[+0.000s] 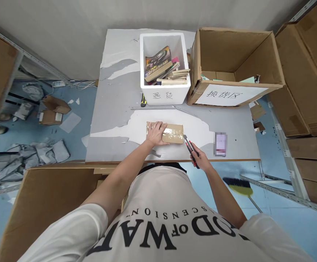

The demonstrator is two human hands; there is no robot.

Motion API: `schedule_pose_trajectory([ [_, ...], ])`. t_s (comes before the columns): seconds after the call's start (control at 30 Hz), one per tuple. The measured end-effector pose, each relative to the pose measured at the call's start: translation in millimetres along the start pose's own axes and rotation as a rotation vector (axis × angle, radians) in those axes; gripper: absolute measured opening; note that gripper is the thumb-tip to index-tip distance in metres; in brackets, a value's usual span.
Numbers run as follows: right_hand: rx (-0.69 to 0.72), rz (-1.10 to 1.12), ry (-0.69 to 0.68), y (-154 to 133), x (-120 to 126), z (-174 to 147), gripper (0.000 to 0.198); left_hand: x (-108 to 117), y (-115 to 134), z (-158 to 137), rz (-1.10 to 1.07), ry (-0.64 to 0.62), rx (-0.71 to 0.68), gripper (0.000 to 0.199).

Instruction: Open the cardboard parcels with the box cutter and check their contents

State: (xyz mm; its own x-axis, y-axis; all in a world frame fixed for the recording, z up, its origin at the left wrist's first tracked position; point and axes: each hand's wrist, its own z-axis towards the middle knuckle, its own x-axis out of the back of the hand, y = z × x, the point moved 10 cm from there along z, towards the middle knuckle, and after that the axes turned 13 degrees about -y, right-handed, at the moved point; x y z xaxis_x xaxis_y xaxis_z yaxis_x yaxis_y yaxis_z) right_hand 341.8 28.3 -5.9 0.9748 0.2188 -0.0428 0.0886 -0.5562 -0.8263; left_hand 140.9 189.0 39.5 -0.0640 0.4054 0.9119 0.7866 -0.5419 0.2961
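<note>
A small taped cardboard box (174, 134) lies flat near the front of the table, clear tape shining on its top. My left hand (156, 133) presses down on the box's left part, fingers stretched over it and apart. In my right hand (199, 155) is a red and black box cutter (190, 146), its fingers wrapped round the handle. The cutter's blade tip is at the box's right end; whether it touches the cardboard I cannot tell.
Behind the box stand a white foam bin (165, 95) of books and a large open carton (237, 82). A yellow and black cutter (143, 100) lies by the bin. A blurred phone (220, 144) lies right. Below left is a big carton (57, 196); a broom (238, 187) is on the floor.
</note>
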Motion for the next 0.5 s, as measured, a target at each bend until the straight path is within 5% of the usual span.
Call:
schedule_pose_trajectory([
  [0.27,-0.037,-0.059,-0.008,14,0,-27,0.073,-3,-2,1,0.001,-0.010,-0.004,0.111],
  [0.4,0.029,-0.023,0.113,9,12,-29,0.079,-3,1,0,-0.014,-0.031,-0.018,0.116],
  [0.5,0.106,0.074,0.241,0,19,-18,0.079,2,-1,0,-0.076,-0.022,-0.021,0.098],
])
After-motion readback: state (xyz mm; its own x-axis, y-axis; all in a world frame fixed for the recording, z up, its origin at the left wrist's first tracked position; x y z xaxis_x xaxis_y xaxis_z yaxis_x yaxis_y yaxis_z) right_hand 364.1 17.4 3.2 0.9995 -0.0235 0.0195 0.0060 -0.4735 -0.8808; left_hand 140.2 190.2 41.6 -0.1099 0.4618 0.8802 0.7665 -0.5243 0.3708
